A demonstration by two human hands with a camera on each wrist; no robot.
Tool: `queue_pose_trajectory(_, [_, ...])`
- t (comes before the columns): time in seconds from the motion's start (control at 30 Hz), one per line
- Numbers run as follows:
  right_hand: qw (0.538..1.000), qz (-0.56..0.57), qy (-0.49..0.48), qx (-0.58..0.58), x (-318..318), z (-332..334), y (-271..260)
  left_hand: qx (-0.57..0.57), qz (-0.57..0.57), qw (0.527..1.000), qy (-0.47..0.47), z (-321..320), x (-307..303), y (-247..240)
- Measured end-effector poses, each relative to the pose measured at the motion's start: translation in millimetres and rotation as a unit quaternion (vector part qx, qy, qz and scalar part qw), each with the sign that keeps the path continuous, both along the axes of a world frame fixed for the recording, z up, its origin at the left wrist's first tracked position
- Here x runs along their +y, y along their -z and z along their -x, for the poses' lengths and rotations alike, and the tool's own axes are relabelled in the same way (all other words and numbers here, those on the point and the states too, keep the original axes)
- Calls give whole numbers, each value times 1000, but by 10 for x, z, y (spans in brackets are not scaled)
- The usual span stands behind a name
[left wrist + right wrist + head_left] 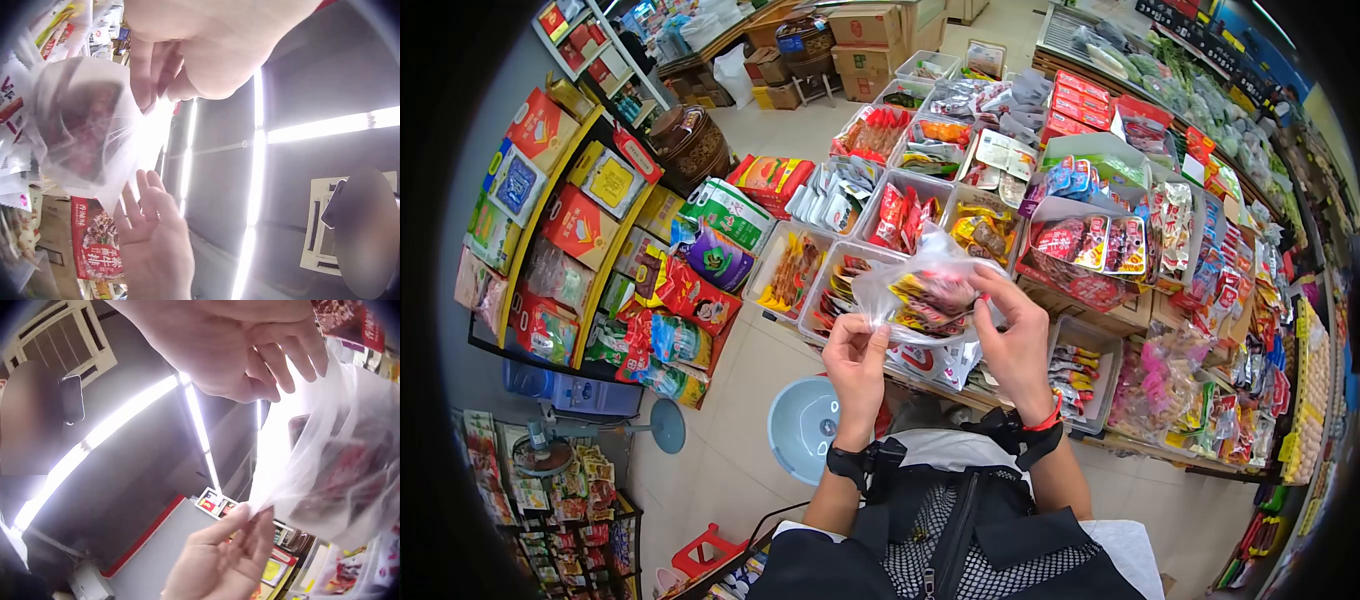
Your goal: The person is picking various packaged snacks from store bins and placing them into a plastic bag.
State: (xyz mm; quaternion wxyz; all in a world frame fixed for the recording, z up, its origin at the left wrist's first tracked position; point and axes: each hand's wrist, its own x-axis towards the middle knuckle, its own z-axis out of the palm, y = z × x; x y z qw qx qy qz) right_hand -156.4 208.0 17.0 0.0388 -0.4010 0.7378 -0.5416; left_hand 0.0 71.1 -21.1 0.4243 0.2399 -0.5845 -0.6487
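Observation:
In the head view, a clear plastic bag (900, 280) with red and yellow snack packets (938, 300) inside is between the two hands, above the display tubs. My left hand (858, 362) pinches the bag's near left edge between thumb and fingers. On the other side my right hand (1015, 338) has its fingers extended against the bag's right edge, thumb apart from them. The left wrist view shows the bag (81, 125) hanging full, its film stretched toward the left fingertips (145, 103). Through the film in the right wrist view, dark red packets (340, 465) show blurred.
Tubs of packaged snacks surround the bag, among them a tub of yellow-tipped packets (790, 268) and one of red packets (903, 215). Snack boxes (1090, 245) stand to the right. A blue basin (803, 430) sits on the floor. Shelves of packages (560, 230) line the left.

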Motion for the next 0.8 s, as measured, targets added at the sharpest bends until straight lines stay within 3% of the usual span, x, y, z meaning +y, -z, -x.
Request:
queue_pose_trajectory(0.23, [981, -6, 171, 95, -97, 95, -139, 34, -33, 998, 38, 102, -60, -297])
queue_pose_trajectory(0.27, [982, -5, 182, 51, -100, 87, -168, 45, -38, 997, 44, 105, -81, -300])
queue_pose_trajectory(0.4, [969, -107, 190, 118, -123, 277, -217, 35, -58, 996, 57, 148, -280, -449])
queue_pose_trajectory(0.5, [966, -210, 136, 64, -123, 396, -150, 20, -64, 996, 58, 237, -427, -520])
queue_pose_trajectory(0.53, [965, -203, 142, 86, -149, 413, -176, 22, -55, 996, 73, 245, -510, -481])
queue_pose_trajectory(0.63, [981, -117, 153, 13, -248, 481, -316, 32, -77, 994, 75, 345, -653, -636])
queue_pose_trajectory(0.8, [973, 120, 104, -168, -483, 681, -683, 90, -111, 986, 82, 627, -1116, -892])
